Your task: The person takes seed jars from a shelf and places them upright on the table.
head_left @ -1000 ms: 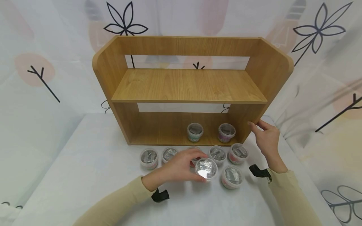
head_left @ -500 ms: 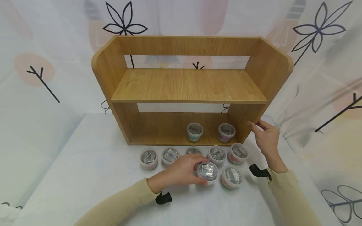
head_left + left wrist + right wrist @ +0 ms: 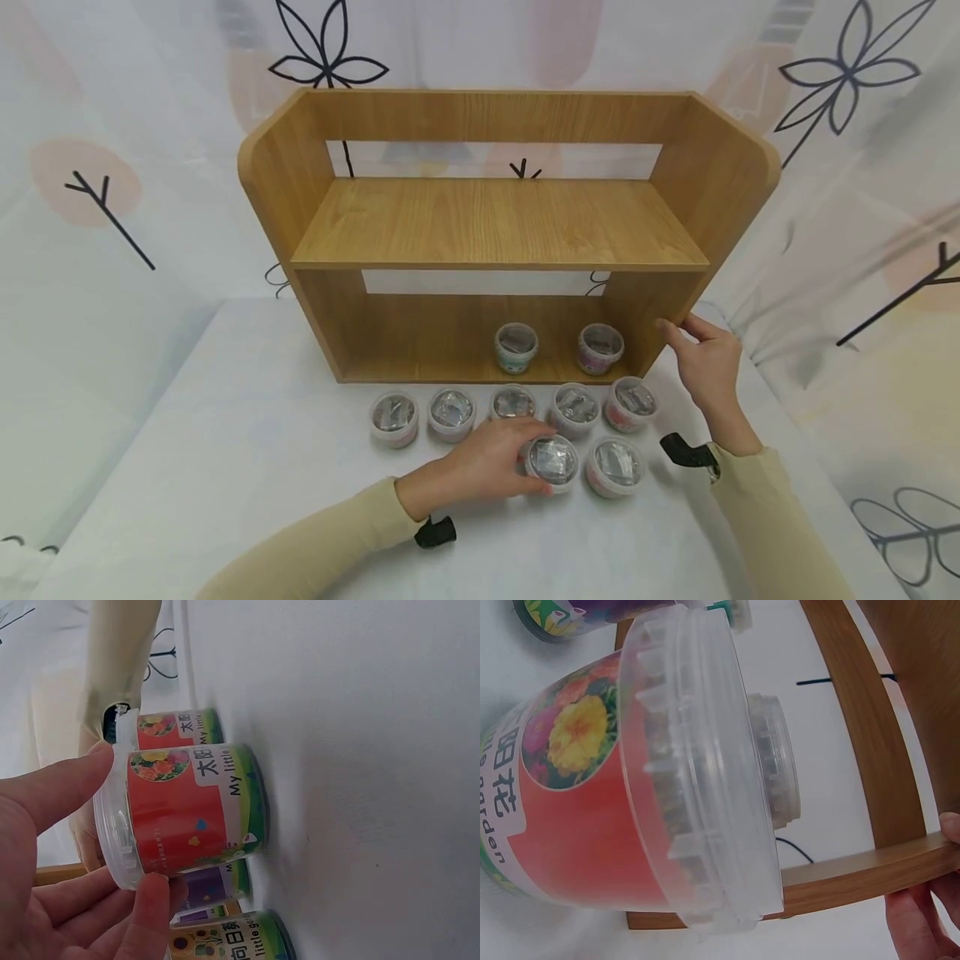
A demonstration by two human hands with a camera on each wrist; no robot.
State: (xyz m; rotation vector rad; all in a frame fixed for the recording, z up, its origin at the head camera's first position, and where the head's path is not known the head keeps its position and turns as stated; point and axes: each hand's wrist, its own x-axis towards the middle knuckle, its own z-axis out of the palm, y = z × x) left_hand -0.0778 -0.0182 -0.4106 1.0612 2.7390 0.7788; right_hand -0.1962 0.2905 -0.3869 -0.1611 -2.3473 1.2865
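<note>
My left hand [image 3: 487, 460] grips a small clear-lidded plastic tub [image 3: 553, 461] by its lid rim, thumb on one side and fingers on the other. In the left wrist view this tub [image 3: 184, 814] shows a red label with a flower picture, its base right at the white table. Just right of it stands another lidded tub [image 3: 617, 468]. At the wooden shelf unit [image 3: 498, 223], my right hand [image 3: 708, 367] pinches the front edge of the right side panel; the right wrist view shows its fingers [image 3: 911, 922] at that edge.
Several similar tubs stand in a row before the shelf, among them a left-end tub [image 3: 393, 419] and a red-labelled tub [image 3: 631, 405]. On the lower shelf are a teal-labelled tub [image 3: 516, 347] and a purple-labelled tub [image 3: 600, 348]. Patterned cloth [image 3: 465, 42] hangs behind.
My left hand has brought the tub slightly right and down to the table, still gripping it. My right hand stays on the side panel. The head view has shifted slightly.
</note>
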